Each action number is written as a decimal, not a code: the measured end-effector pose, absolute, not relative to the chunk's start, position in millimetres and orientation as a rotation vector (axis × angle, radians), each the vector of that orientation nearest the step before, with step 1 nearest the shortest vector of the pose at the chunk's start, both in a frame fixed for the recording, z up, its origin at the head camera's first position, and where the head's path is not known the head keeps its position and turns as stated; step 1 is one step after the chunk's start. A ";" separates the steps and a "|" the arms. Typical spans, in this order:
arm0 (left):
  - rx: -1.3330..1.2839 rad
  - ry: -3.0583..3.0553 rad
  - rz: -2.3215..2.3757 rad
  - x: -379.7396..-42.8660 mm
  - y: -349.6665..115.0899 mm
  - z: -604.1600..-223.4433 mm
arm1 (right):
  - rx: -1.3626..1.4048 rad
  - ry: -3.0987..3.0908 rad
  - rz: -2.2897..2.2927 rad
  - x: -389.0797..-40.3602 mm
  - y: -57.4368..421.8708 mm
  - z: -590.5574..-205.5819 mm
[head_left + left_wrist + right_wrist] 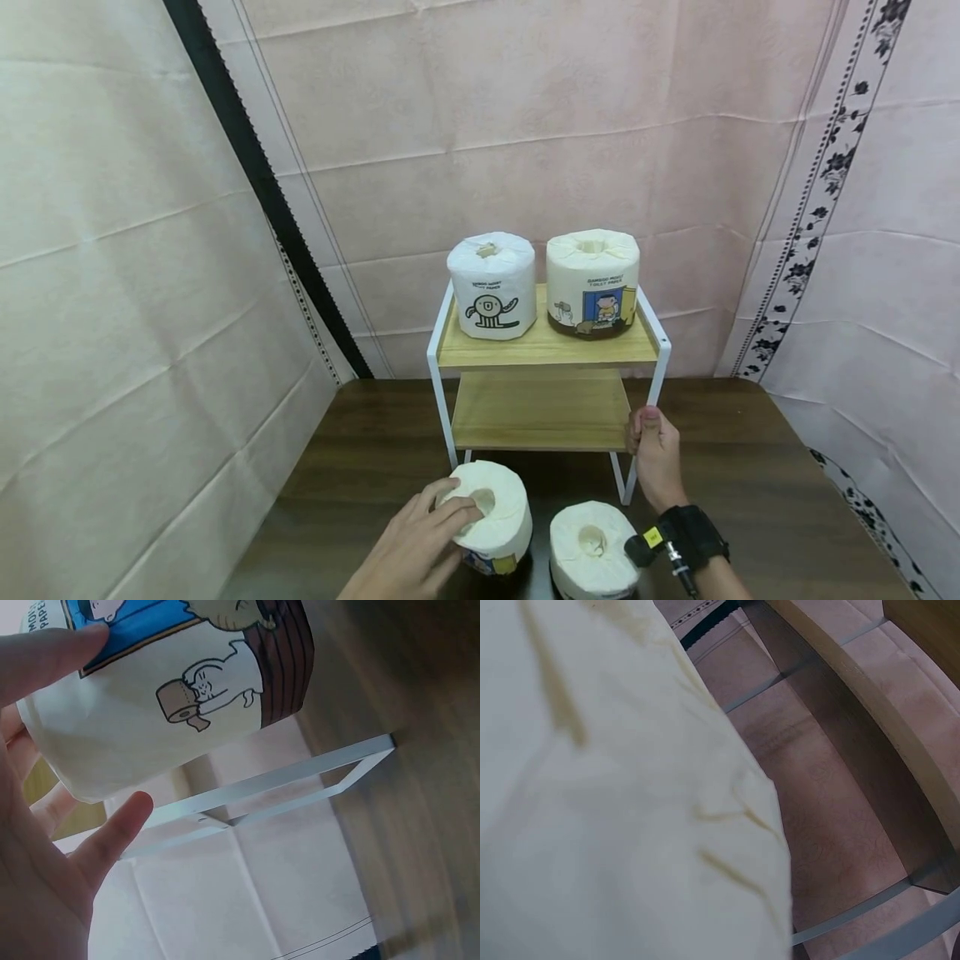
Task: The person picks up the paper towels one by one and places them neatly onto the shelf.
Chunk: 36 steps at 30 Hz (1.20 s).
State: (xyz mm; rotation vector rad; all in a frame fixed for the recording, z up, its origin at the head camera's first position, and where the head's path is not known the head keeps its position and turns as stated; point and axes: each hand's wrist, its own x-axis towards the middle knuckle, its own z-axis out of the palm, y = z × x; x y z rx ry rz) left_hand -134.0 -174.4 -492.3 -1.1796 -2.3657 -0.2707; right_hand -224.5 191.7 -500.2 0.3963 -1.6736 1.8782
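Note:
My left hand (420, 542) holds a wrapped toilet paper roll (504, 510) in front of the shelf, fingers over its top and left side. In the left wrist view, the thumb (71, 652) lies against the roll's printed wrapper (142, 712). My right hand (660, 454) grips the right white leg of a small two-tier shelf (540, 408), beside the lower board's edge. Another toilet paper roll (592, 546) stands near my right wrist. Its pale wrapper (630, 795) fills much of the right wrist view, where the right hand is hidden.
Two more toilet paper rolls stand on the shelf's upper board (480, 354): one with a dog drawing (491, 287), one with a blue picture (592, 283). The shelf is on a dark wooden table (742, 467). Pale cloth (562, 125) hangs behind and at both sides.

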 end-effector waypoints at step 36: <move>-0.986 -2.099 -0.283 -161.8 -127.6 -416.0 | 0.326 -1.747 1.839 -220.7 190.3 -497.9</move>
